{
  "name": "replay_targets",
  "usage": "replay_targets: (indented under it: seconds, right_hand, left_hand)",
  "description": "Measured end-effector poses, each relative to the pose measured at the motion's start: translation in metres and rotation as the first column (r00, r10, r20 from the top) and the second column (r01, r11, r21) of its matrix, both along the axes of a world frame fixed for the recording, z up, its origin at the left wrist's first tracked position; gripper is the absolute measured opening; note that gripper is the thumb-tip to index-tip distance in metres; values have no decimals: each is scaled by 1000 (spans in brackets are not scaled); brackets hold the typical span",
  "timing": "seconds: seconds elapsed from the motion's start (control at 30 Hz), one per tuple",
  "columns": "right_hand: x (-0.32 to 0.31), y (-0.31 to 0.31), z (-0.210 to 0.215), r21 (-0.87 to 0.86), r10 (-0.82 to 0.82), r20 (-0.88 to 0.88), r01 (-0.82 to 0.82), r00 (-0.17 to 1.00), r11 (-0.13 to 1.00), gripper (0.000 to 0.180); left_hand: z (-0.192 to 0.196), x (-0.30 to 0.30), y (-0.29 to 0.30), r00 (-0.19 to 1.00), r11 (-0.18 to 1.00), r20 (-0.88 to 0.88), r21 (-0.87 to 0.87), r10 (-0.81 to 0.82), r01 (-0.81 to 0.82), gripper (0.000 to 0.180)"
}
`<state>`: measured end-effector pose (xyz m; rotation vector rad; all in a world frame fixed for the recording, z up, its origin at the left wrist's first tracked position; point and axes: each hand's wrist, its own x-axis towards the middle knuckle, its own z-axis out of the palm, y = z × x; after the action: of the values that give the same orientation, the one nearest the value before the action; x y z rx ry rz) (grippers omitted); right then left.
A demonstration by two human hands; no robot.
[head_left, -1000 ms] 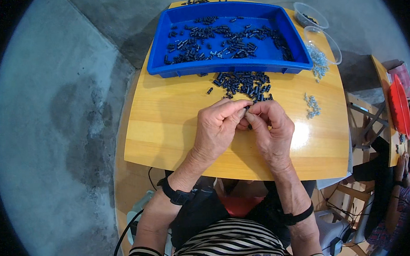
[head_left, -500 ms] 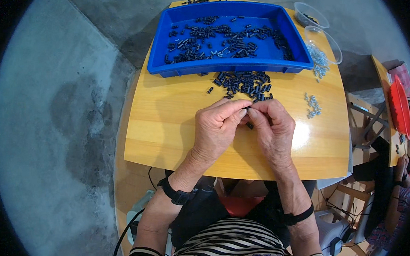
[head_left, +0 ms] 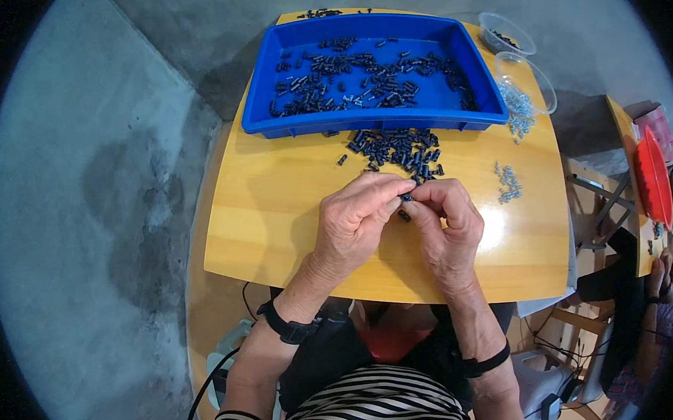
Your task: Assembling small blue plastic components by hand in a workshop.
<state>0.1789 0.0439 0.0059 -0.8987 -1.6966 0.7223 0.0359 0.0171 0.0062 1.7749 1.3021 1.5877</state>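
Above the yellow table (head_left: 275,205) my left hand (head_left: 361,212) and my right hand (head_left: 450,223) meet at the fingertips. Between them they pinch a small black plastic part (head_left: 407,198), mostly covered by the fingers. A second black piece (head_left: 404,215) shows just below the fingertips; whether it is held or lies on the table I cannot tell. Just beyond my hands lies a loose pile of small black cylindrical parts (head_left: 402,149). One stray black part (head_left: 342,160) rests to the left of that pile.
A blue tray (head_left: 377,123) with many black parts stands at the table's far side. Small silvery screws (head_left: 509,183) lie at the right; more (head_left: 518,109) spill by a tipped clear tub (head_left: 547,92). Another clear tub (head_left: 521,33) sits behind. Far right, a person's hand (head_left: 663,276) and a red basin (head_left: 653,178).
The view has shifted slightly, so the tray and table sit a little lower. Both hands stay together at the fingertips, and a bit more of the pinched black part shows between them.
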Motion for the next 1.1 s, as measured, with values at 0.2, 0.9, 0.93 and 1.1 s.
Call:
replay_targets:
  seconds: [0.2, 0.9, 0.93, 1.1]
  right_hand:
    - [1, 1, -1, 29, -19, 6, 18, 1000, 999, 19]
    - [-6, 2, -6, -247, 86, -248, -149, 965, 958, 11]
    - [-5, 2, -5, -269, 82, -292, -164, 953, 949, 10]
    - [1, 7, -1, -42, 104, -81, -107, 991, 993, 10]
  left_hand:
    - [4, -1, 0, 999, 1000, -46, -24, 7, -8, 17]
    - [1, -1, 1, 993, 999, 121, -37, 19, -14, 12]
    - [-1, 0, 2, 990, 1000, 143, -22, 14, -11, 12]
    - [-2, -1, 3, 993, 1000, 114, 7, -13, 12, 13]
